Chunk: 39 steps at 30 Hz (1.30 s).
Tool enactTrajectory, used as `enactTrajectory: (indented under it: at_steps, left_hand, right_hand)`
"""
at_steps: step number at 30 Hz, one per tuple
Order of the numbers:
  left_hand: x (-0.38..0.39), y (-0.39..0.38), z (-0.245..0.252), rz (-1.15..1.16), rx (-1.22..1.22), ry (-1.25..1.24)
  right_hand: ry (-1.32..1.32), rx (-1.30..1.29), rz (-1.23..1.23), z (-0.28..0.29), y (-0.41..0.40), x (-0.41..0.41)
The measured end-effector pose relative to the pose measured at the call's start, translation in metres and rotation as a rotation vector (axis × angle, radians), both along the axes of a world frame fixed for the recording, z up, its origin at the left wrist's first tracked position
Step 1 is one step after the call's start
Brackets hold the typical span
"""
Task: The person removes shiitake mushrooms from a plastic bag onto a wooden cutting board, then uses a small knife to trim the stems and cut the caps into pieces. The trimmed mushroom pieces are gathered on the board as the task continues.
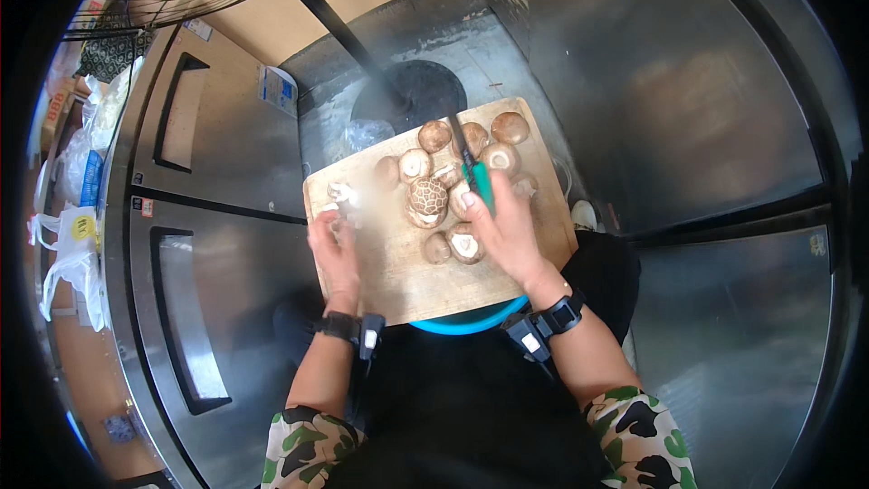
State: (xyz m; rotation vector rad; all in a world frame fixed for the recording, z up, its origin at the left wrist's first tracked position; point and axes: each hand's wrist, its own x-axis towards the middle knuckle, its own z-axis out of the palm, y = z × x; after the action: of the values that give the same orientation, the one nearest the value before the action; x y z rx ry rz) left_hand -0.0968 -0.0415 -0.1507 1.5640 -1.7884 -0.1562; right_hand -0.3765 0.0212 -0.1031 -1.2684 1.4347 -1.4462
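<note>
My right hand (506, 234) grips a knife (481, 185) by its green handle. Its dark, narrow blade points away from me over several brown shiitake mushrooms (428, 196) on a wooden cutting board (394, 288). Some caps lie gills up, with pale cut stems showing; one cap in the middle is cracked in a pattern. At the board's left side, my left hand (333, 255) has its fingers curled beside whitish mushroom pieces (343, 192). A blurred patch to its right hides detail, and whether anything is between those fingers is unclear.
Beneath the board's near edge shows a blue basin rim (468, 326). A standing fan's round base (414, 92) is just beyond the board. Stainless steel cabinets (210, 217) flank me on the left, and steel doors (719, 115) on the right. Plastic bags (75, 251) lie far left.
</note>
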Motion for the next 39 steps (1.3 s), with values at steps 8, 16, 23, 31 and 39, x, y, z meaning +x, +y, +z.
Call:
enactTrajectory:
  at_steps: [8, 16, 23, 31, 39]
  left_hand:
    - [-0.076, 0.059, -0.003, -0.482, 0.357, -0.065]
    - [-0.047, 0.063, -0.01, -0.341, 0.849, 0.709]
    - [0.014, 0.077, -0.009, -0.114, 1.051, 0.957]
    - [0.031, 0.087, -0.048, -0.024, 0.817, 0.583]
    - [0.041, 0.083, -0.091, -0.137, 0.47, 0.521]
  right_hand:
    - [-0.115, -0.027, -0.098, -0.001, 0.0, -0.003]
    - [0.019, -0.076, 0.005, -0.011, 0.004, 0.004]
    - [0.327, 0.049, 0.364, -0.025, 0.017, 0.032]
    - [0.698, 0.276, 0.648, -0.044, 0.064, 0.068]
    - [0.895, 0.159, 0.55, -0.051, 0.078, 0.085]
